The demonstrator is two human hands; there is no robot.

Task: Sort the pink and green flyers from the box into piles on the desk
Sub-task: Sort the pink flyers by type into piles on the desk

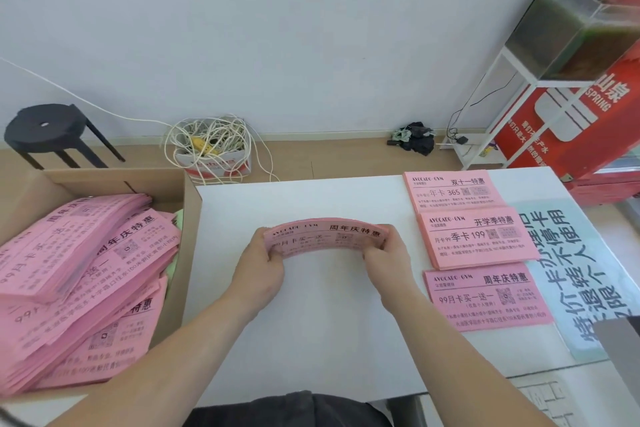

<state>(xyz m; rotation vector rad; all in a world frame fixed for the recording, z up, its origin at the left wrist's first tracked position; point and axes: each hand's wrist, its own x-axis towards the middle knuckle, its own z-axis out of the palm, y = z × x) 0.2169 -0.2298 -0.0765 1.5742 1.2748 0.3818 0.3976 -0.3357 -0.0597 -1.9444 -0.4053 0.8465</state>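
Both hands hold a stack of pink flyers [323,236] above the middle of the white desk [304,322], bowed upward. My left hand [259,265] grips its left end and my right hand [388,258] grips its right end. At the left an open cardboard box [188,215] is full of loose pink flyers [79,274], with a sliver of green flyer [178,218] showing by its right wall. Three pink piles lie on the desk's right: a far pile [453,191], a middle pile [478,239] and a near pile [485,298].
A pale blue printed sheet [585,274] lies right of the piles. Beyond the desk on the floor stand a black stool [45,128], a small box of tangled white cables [211,146] and a white rack [512,90] bearing a glass tank. A red water carton [581,121] stands at right.
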